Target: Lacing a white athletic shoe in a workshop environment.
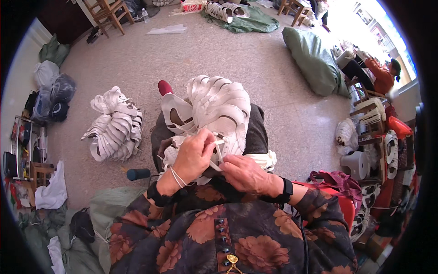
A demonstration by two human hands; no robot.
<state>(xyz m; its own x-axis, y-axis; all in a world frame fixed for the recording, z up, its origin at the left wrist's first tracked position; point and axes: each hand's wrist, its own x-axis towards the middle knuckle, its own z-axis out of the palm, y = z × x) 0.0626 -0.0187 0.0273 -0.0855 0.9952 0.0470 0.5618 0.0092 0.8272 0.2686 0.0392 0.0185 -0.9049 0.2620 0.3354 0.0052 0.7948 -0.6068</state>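
Note:
A nested stack of white shoe uppers (219, 98) lies across my lap. At its near end, my left hand (194, 153) is closed in a pinch on a white shoelace (219, 147), with thin white cords looped round that wrist. My right hand (246, 173) meets it from the other side, thumb and fingers pinched together on the lower part of the same lace. The fingertips cover part of the upper (169, 153) beneath them. Beside my right hand, a bundle of cream laces (265, 160) rests by my thigh.
Another stack of white uppers (116, 125) sits on the floor at left, near a dark cylinder (138, 174). A full green sack (315, 64) lies at the far right, close to a seated person in orange (381, 75). Wooden chairs (109, 16) stand at the back.

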